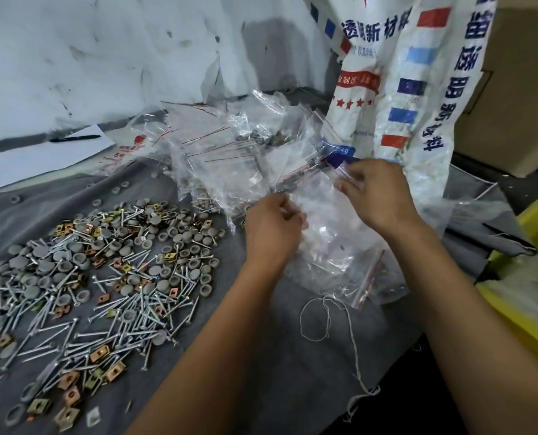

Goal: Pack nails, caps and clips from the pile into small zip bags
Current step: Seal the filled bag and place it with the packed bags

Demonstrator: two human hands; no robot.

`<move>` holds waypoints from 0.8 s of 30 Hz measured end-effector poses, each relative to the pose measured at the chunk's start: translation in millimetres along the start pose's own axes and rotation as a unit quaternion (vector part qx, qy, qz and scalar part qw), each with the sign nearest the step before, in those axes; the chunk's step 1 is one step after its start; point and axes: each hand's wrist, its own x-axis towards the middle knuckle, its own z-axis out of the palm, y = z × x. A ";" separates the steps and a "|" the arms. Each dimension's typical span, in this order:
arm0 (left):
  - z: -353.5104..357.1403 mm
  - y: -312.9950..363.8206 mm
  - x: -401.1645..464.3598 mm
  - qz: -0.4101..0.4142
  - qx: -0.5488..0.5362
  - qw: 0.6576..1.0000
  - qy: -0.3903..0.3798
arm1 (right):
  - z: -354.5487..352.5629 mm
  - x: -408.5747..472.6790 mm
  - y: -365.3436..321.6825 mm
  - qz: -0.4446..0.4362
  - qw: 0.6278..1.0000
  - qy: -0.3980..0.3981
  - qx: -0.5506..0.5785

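Note:
A wide pile of silver nails point(110, 321), grey round caps point(154, 233) and brass square clips point(73, 387) covers the grey cloth point(261, 356) on the left. A clear small zip bag point(319, 199) is held above the cloth between both hands. My left hand point(272, 227) pinches its left edge. My right hand point(377, 193) pinches its top right corner at the red zip strip. More clear zip bags point(333, 262) lie under the hands.
A heap of zip bags point(223, 146), some filled, lies behind the hands. A printed woven sack point(402, 83) stands at the back right. Paper with a pen point(76, 138) lies far left. A yellow bin point(531, 277) sits right. Loose string point(324, 318) lies on the cloth.

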 end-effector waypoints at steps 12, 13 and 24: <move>-44.7 12.2 1.2 -0.054 -0.209 0.976 0.042 | -7.1 -1.3 -43.9 0.003 0.985 0.086 0.150; -52.9 12.4 0.6 -0.072 -0.265 0.960 0.052 | -5.1 -1.3 -52.7 0.019 0.978 0.070 0.193; -197.2 -58.2 -27.9 0.004 -0.136 0.941 0.310 | 70.0 -33.8 -183.6 0.010 0.865 -0.242 0.439</move>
